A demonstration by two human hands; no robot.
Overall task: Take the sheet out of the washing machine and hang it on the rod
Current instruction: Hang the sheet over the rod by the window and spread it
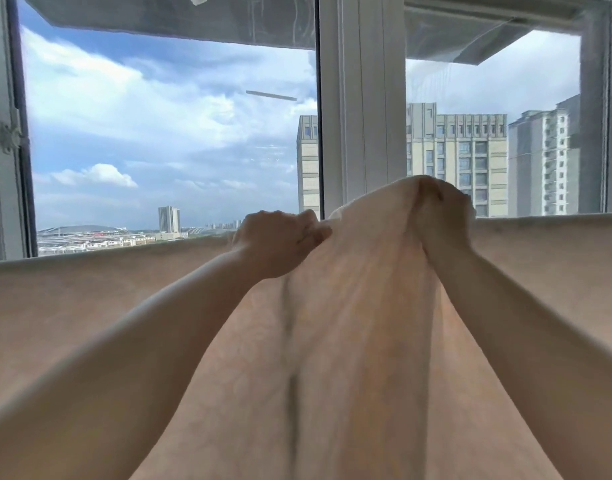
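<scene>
Bunching the sheet (pixel 360 323) between them, left hand (pixel 280 242) and right hand (pixel 443 216) both grip its top edge, which runs left-right, right hand higher.

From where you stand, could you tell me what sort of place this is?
Probably an enclosed balcony or laundry spot high up in an apartment block. Large white-framed windows look out on tower blocks and a low cityscape far below, and both hands, left and right, grip a beige sheet stretched across the view.
</scene>
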